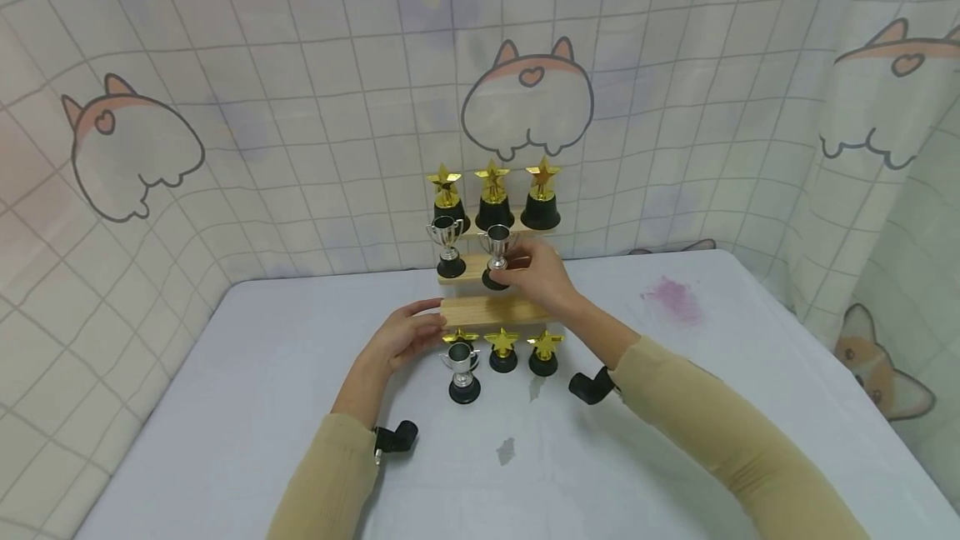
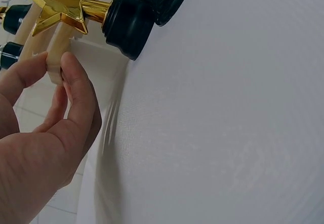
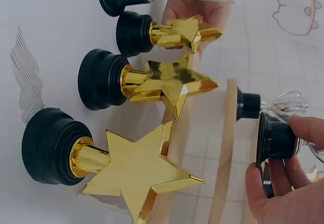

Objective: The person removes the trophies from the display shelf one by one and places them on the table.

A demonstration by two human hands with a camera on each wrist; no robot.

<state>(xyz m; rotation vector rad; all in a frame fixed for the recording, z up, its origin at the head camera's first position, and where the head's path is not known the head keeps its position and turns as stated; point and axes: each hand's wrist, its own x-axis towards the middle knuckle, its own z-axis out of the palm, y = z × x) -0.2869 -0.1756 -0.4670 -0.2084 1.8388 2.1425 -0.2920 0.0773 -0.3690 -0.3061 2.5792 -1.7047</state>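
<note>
In the head view the right hand (image 1: 542,275) holds a silver cup trophy (image 1: 498,245) by its stem and black base, at the middle shelf (image 1: 472,268). The right wrist view shows thumb and fingers of that hand (image 3: 291,173) around the black base (image 3: 277,140). Another silver cup (image 1: 447,242) stands at the left of the same shelf. The left hand (image 1: 401,335) pinches the left end of the lowest wooden shelf (image 1: 487,311); in the left wrist view, this hand (image 2: 55,118) has thumb and fingers on the board's end (image 2: 56,64).
Three gold star trophies (image 1: 494,197) stand on the top shelf. In front of the lowest shelf, three smaller star trophies (image 1: 502,350) and a silver cup (image 1: 463,375) stand on the white tabletop (image 1: 300,340). A patterned curtain (image 1: 337,148) hangs behind.
</note>
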